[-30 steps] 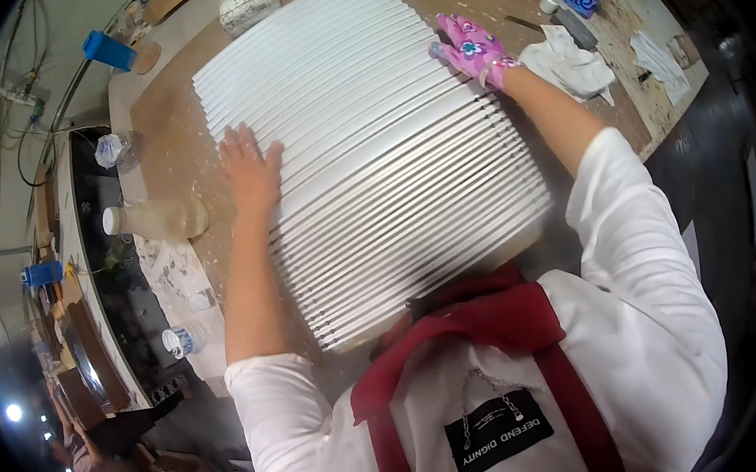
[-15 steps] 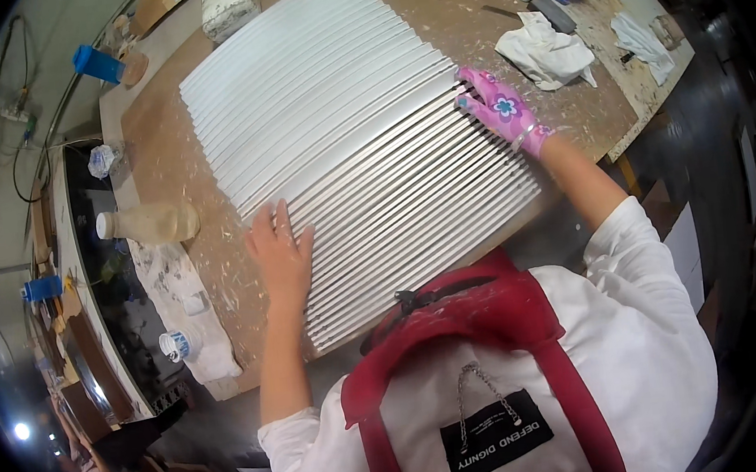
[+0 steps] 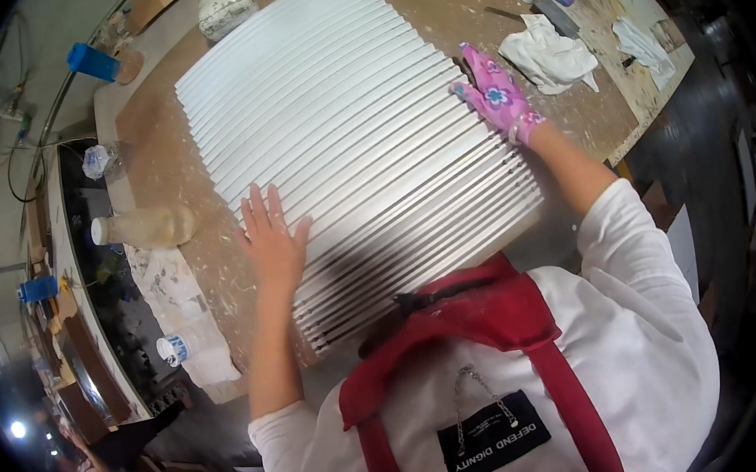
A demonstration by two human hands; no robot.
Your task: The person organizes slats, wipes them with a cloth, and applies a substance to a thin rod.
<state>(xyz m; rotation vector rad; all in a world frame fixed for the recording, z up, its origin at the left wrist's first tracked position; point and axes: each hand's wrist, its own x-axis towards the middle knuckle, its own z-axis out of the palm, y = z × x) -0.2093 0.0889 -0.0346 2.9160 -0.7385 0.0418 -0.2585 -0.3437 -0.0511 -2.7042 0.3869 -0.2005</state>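
White ribbed panel (image 3: 343, 140) lay flat on the worktop (image 3: 160, 156), its near edge overhanging toward the person. Left hand (image 3: 273, 245), bare, fingers spread, pressed flat on the panel's left edge. Right hand (image 3: 498, 92), in a pink flowered glove, curled over the right edge. Judged: panel being positioned, not yet settled. Bottle (image 3: 143, 228) and rags (image 3: 551, 54) crowded both sides; little room.

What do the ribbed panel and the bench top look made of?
Ribbed panel: rigid, matte white ribs with dark gaps between them; probably painted wood or plaster, but the pictures don't settle it. Bench top: bare brown board, likely wood or fibreboard, dull and spattered with white.
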